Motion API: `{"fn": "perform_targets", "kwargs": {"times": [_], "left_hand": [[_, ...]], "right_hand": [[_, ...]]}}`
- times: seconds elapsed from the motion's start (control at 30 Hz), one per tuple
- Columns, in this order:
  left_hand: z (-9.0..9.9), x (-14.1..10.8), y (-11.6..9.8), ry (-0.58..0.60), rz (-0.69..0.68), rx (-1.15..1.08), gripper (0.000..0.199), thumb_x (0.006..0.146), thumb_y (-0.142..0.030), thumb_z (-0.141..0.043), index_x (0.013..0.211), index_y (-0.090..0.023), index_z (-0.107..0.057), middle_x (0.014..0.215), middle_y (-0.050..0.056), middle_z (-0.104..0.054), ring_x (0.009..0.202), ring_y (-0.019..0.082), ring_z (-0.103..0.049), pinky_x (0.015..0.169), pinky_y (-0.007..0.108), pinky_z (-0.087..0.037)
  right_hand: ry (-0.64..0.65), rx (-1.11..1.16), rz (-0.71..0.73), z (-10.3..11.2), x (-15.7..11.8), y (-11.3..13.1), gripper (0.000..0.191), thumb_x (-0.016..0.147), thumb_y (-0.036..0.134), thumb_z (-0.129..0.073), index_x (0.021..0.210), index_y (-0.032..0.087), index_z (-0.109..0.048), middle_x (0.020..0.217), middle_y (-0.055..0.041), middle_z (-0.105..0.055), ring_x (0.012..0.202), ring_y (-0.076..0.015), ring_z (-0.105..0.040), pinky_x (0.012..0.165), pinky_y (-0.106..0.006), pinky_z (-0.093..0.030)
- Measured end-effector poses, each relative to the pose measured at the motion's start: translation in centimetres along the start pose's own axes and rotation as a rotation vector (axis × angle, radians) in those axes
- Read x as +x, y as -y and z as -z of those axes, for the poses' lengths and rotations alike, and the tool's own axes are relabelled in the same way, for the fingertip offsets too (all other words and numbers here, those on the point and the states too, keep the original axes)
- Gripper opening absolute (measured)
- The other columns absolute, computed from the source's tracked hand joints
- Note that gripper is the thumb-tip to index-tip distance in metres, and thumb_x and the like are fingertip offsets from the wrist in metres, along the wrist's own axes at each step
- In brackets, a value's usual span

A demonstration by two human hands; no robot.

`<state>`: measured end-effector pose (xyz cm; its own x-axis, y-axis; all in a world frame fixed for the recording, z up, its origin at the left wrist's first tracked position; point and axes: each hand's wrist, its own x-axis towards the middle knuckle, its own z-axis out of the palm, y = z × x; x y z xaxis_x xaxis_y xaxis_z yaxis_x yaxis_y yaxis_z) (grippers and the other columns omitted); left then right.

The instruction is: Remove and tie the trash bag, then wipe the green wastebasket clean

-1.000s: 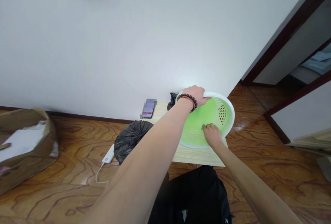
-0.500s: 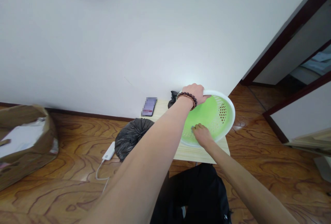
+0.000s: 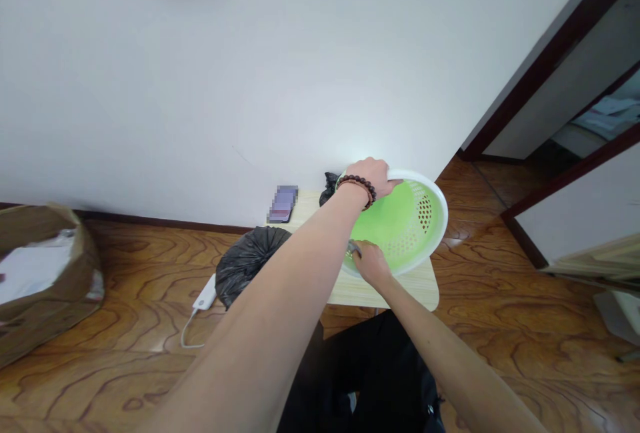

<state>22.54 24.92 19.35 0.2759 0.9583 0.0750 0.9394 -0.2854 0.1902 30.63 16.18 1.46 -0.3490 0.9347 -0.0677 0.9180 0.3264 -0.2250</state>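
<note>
A green basket (image 3: 393, 219) with a white rim and round holes tilts over the small pale wooden table (image 3: 417, 289). My left hand (image 3: 373, 176), with a dark bead bracelet at the wrist, grips its far rim, thumb inside. Within the near left part of the basket, my right hand (image 3: 370, 263) is closed on a small grey cloth (image 3: 354, 247), which is partly hidden by my left forearm.
Left of the basket are a phone (image 3: 283, 204), a black plastic bag (image 3: 247, 259) and a smaller black bag (image 3: 327, 186). A white power strip (image 3: 205, 293) and a cardboard box (image 3: 75, 279) are on the floor. The wall (image 3: 250, 86) rises behind.
My right hand has moved left inside the basket, and more of the grey thing in it shows. My left hand keeps its hold on the rim. The whole view has shifted slightly.
</note>
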Motion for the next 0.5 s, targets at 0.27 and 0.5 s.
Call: {"fn": "perform_targets", "kwargs": {"times": [0.27,0.5], "left_hand": [[-0.1,0.0,-0.2,-0.020,-0.023,0.002,0.063,0.078,-0.068,-0.031,0.104,-0.020,-0.062,0.101,0.011,-0.063,0.093,0.025,-0.059,0.077,0.034,-0.046],[-0.2,0.0,-0.3,-0.006,0.001,-0.018,0.062,0.078,-0.067,-0.033,0.107,-0.020,-0.061,0.104,0.011,-0.062,0.095,0.026,-0.058,0.080,0.035,-0.045]], "right_hand": [[0.017,-0.344,0.009,1.7,-0.9,-6.3,0.030,0.086,0.009,-0.036,0.102,0.012,-0.061,0.096,-0.0133,-0.061,0.097,-0.0222,-0.050,0.079,-0.029,-0.037],[-0.018,-0.001,-0.155,-0.1,-0.4,-1.8,0.031,0.086,0.014,-0.038,0.109,0.017,-0.058,0.098,-0.0088,-0.062,0.092,-0.0177,-0.055,0.078,-0.025,-0.037]]}}
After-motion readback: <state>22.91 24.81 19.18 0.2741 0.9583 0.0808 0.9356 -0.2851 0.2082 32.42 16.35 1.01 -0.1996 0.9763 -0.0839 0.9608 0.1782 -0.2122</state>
